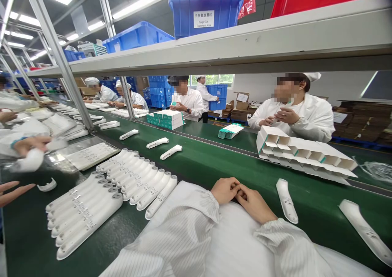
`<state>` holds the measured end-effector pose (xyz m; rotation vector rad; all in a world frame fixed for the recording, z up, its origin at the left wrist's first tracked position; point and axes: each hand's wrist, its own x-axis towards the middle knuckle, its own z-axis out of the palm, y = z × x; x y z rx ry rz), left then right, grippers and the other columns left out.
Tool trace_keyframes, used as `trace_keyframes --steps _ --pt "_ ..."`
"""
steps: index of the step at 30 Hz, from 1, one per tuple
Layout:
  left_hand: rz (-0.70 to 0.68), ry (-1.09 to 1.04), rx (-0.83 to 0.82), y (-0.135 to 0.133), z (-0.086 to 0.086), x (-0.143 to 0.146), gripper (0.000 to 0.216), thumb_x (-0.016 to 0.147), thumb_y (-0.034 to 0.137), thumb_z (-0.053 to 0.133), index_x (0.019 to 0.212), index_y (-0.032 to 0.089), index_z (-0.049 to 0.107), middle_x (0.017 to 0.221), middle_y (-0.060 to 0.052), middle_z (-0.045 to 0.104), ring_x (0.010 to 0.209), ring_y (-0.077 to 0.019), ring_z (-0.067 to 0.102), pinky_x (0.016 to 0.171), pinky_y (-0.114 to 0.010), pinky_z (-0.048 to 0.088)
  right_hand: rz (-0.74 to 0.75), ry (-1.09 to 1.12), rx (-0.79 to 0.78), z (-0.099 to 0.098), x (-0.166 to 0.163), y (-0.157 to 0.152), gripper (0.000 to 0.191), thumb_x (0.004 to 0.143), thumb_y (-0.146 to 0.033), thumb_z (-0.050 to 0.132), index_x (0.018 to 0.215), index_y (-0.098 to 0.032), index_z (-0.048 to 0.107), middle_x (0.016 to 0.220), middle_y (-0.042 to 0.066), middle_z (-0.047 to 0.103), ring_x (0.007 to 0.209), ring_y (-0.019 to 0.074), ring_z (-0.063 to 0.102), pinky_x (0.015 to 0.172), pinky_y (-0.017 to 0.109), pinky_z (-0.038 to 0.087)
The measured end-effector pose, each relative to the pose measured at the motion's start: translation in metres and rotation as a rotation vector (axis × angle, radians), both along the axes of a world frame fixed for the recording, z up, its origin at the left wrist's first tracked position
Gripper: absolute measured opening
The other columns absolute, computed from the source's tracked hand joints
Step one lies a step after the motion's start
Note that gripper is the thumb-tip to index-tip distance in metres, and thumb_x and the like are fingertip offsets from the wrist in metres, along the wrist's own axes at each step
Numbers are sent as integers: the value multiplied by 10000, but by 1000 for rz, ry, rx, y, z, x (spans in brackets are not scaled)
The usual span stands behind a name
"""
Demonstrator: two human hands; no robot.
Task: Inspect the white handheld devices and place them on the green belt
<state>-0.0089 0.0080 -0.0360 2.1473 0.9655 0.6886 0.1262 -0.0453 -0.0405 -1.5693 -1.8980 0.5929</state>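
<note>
My left hand (225,190) and my right hand (255,205) rest together at the near edge of the green belt (214,162), fingers curled and interlocked, nothing visible in them. Both arms wear white striped sleeves. Two rows of white thermometer bodies (136,179) lie side by side to the left of my hands, with a second batch (82,213) nearer the left. A single white thermometer body (286,200) lies just right of my right hand, another (364,230) at the far right.
Folded white cartons (303,152) lie stacked beyond my hands. Loose thermometers (170,152) ride the belt further back. Green-and-white boxes (167,119) stand opposite. Workers in white coats sit across the line and at left. Blue bins (204,13) sit on the overhead shelf.
</note>
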Motion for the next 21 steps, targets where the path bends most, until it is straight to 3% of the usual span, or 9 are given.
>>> trace_keyframes --steps 21 --pt "-31 20 7 3 -4 -1 218 808 294 471 933 196 620 854 -18 674 788 -134 606 743 -231 455 -10 -3 29 0 0 -1 158 762 -273 396 716 -223 538 647 8 587 604 169 520 583 278 354"
